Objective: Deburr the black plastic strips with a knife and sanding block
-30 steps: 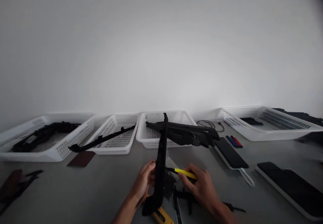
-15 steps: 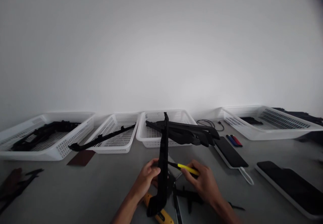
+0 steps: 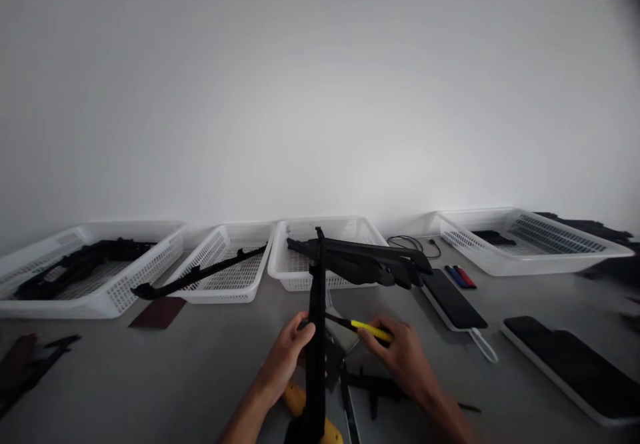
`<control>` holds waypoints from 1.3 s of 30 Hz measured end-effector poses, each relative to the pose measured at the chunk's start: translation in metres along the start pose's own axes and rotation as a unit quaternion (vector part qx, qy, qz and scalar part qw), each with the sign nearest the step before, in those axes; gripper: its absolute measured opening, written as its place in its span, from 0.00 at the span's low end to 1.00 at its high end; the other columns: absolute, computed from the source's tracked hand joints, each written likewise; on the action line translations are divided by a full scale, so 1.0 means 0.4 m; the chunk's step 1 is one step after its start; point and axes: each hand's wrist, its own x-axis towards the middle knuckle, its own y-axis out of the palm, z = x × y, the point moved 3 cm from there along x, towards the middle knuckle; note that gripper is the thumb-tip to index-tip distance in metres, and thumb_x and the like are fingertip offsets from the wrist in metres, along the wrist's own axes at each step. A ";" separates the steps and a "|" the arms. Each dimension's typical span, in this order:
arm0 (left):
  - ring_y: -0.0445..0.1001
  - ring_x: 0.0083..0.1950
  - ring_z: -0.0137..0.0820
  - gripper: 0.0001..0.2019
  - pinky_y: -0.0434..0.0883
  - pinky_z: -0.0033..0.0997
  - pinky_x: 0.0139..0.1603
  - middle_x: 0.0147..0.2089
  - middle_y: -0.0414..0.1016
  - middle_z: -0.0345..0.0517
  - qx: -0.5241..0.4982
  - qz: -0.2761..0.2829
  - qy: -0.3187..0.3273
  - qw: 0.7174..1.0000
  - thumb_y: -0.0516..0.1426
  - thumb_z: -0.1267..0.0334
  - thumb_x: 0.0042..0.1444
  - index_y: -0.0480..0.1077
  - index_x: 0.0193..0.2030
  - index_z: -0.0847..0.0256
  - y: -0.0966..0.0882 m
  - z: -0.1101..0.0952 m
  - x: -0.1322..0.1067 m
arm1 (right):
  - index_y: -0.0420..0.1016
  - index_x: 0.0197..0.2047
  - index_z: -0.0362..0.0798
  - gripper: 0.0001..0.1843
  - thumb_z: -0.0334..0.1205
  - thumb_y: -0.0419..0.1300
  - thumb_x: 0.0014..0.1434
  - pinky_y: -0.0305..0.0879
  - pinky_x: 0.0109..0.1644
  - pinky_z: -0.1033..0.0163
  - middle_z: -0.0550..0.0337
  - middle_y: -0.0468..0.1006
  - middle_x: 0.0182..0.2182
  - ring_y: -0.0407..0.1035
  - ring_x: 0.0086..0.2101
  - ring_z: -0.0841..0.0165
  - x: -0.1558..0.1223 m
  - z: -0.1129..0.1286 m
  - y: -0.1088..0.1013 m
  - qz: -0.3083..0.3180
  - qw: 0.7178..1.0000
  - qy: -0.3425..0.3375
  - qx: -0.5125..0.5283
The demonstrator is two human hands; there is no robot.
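Observation:
My left hand (image 3: 287,354) grips a long black plastic trim strip (image 3: 316,331) around its middle. The strip stands nearly upright in front of me, its lower end hooked toward the bottom edge of the view. In my right hand (image 3: 400,351) is a slim yellow-handled tool (image 3: 371,331), held between thumb and fingers. Its thin dark tip reaches left to the strip's right side; whether it touches cannot be made out. Below the hands lie a yellow-orange object (image 3: 295,399), partly hidden by the strip, and another black plastic part (image 3: 375,385).
Behind stand white baskets (image 3: 225,295) with black parts, one basket (image 3: 300,283) piled with long strips. To the right lie a white-edged black device (image 3: 455,301), blue and red pens (image 3: 460,276) and another black slab (image 3: 575,371). Another person's hand (image 3: 17,364) is at far left.
The strip has turned slightly in my left hand, and its lower end has come down toward me. My right hand with the yellow tool keeps nearly the same place beside it.

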 end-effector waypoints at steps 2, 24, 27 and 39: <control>0.82 0.30 0.39 0.35 0.81 0.35 0.27 0.30 0.79 0.39 0.006 -0.001 -0.003 1.000 0.70 0.38 0.53 0.71 0.58 0.60 -0.002 0.002 0.000 | 0.78 0.29 0.48 0.28 0.63 0.61 0.69 0.62 0.29 0.65 0.59 0.80 0.23 0.71 0.25 0.66 0.001 -0.002 -0.005 -0.001 1.000 -0.004 0.000; 0.87 0.34 0.42 0.37 0.78 0.31 0.29 0.40 0.88 0.51 0.023 0.063 0.001 0.998 0.71 0.37 0.53 0.68 0.57 0.60 0.004 0.006 -0.002 | 0.78 0.31 0.50 0.32 0.69 0.56 0.70 0.67 0.29 0.65 0.56 0.83 0.24 0.76 0.24 0.64 -0.012 0.023 0.020 -0.048 0.999 -0.017 0.021; 0.86 0.32 0.41 0.39 0.79 0.34 0.30 0.37 0.87 0.47 0.010 0.046 -0.001 0.999 0.67 0.36 0.58 0.63 0.65 0.60 0.003 0.006 -0.004 | 0.78 0.30 0.50 0.31 0.68 0.57 0.70 0.64 0.28 0.65 0.58 0.81 0.23 0.73 0.23 0.65 -0.011 0.019 0.021 -0.026 0.999 -0.021 0.015; 0.76 0.20 0.35 0.29 0.77 0.33 0.21 0.22 0.78 0.38 -0.013 -0.010 -0.012 1.000 0.63 0.31 0.58 0.69 0.45 0.57 0.012 0.013 -0.005 | 0.77 0.29 0.49 0.24 0.58 0.62 0.69 0.62 0.29 0.65 0.60 0.80 0.23 0.72 0.24 0.66 -0.010 -0.002 0.004 0.006 0.999 -0.035 -0.017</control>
